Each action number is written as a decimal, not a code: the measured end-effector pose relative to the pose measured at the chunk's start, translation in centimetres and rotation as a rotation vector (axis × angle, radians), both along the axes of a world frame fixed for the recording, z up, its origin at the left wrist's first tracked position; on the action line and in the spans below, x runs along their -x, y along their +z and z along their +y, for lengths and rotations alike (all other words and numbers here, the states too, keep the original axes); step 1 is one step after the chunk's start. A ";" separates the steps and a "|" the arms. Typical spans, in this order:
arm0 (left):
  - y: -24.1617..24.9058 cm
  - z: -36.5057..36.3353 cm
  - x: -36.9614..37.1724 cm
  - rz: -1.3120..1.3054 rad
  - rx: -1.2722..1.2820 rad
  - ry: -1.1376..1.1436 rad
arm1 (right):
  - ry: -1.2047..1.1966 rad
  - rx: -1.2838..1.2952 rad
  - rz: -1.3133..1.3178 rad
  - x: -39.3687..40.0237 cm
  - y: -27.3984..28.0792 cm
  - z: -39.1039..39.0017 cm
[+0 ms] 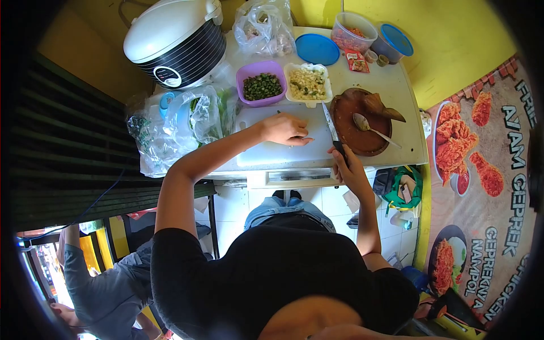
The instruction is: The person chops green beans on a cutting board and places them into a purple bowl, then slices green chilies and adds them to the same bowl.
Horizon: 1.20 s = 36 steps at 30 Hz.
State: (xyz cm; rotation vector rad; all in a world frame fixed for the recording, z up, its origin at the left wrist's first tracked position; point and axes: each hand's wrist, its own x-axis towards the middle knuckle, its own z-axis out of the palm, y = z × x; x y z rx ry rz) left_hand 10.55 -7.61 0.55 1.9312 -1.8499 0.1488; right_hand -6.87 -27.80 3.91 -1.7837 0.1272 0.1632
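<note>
Person in black top (272,266) at white table (409,136), R hand (347,165) wrapped round black handle of knife (332,126), blade angled away along R side of cutting bd. (263,154), tip nr. white tray (310,103) of pale chopped bits. L hand (286,129) is over bd., fingers loosely bent; can't tell if they hold anything. Purple tub (265,102) w/ chopped greens sits just L of tray; brown mortar (362,148), w/ spoon (361,120) in it, R of knife. Rice cooker (175,45) upper L; 2nd person (110,294), grey top, lower L.
</note>
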 end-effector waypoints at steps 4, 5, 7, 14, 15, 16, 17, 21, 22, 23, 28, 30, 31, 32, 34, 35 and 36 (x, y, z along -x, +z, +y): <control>-0.6 -0.3 -0.1 0.009 0.106 -0.018 | 0.000 -0.019 0.017 -0.5 -0.3 0.1; -0.7 -0.3 -0.1 0.018 0.125 -0.003 | -0.002 -0.033 0.026 -0.7 -0.4 0.1; -0.6 -0.3 0.0 0.032 0.125 0.031 | 0.008 -0.038 0.032 -1.1 -0.3 0.2; 2.6 0.5 -1.6 0.201 0.357 0.198 | 0.038 -0.017 -0.028 -2.7 -0.2 0.6; 3.5 1.2 -2.5 0.193 0.357 0.275 | 0.042 -0.019 -0.027 -3.0 -0.1 0.7; 4.5 1.6 -3.3 0.195 0.356 0.279 | 0.047 -0.012 -0.018 -3.2 0.1 0.8; 5.5 1.9 -4.0 0.247 0.424 0.382 | 0.052 -0.005 -0.009 -3.4 0.3 0.9; 7.1 2.6 -7.1 0.481 0.382 0.719 | 0.052 -0.011 -0.017 -4.4 0.7 1.4; 7.0 2.7 -7.5 0.481 0.382 0.719 | 0.058 -0.007 -0.003 -4.6 0.9 1.6; 6.6 2.8 -7.9 0.545 0.357 0.763 | 0.064 -0.002 0.011 -4.8 1.1 1.7; 5.8 3.3 -8.5 0.737 0.323 0.775 | 0.059 -0.014 0.005 -5.3 0.7 1.7; 6.0 3.3 -8.4 0.739 0.322 0.792 | 0.058 -0.003 -0.033 -5.5 0.5 1.7; 6.3 3.4 -8.3 0.739 0.322 0.808 | 0.060 0.001 -0.034 -5.5 0.5 1.7; 6.5 3.3 -8.3 0.740 0.322 0.808 | 0.061 0.005 -0.036 -5.5 0.4 1.7; 6.8 3.3 -8.3 0.531 0.186 0.881 | 0.057 0.005 -0.040 -5.5 0.5 1.9; 6.8 3.4 -8.2 0.533 0.186 0.879 | 0.054 0.004 -0.043 -5.5 0.5 1.9; 6.9 3.5 -8.1 0.548 0.224 0.848 | 0.052 0.005 -0.042 -5.5 0.4 1.9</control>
